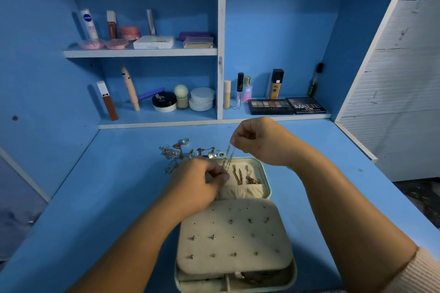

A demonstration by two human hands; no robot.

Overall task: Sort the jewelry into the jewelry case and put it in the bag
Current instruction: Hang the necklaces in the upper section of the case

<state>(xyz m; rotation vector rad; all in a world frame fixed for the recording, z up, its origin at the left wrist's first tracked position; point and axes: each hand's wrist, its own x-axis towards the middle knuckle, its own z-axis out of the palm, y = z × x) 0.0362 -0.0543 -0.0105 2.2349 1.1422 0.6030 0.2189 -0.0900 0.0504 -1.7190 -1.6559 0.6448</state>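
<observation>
From the head view, your right hand (260,141) is raised over the far edge of the jewelry case (267,182), fingers curled, pinching the upper end of a thin chain (228,158). Your left hand (195,183) sits lower, nearer and to the left, its fingertips pinched on the chain's lower end just over the left part of the lid. The chain is strung between the two grips, so its long axis slopes from far-right and high down to near-left and low. The lid's hooks lie just right of your left fingertips, which makes the left hand much the nearer one for seating the chain. The chain looks fine, pale and doubled into two strands. It is too thin here to tell whether its lower end is caught on a hook, since your fingers cover that spot. Two gold necklaces (238,177) hang in the lid just right of it, above a fabric pocket. The earring panel (233,233) lies closest to you with several studs pushed in. A loose pile of jewelry (184,151) waits on the blue desk (119,185), just beyond the case to the left. No bag is in view.
</observation>
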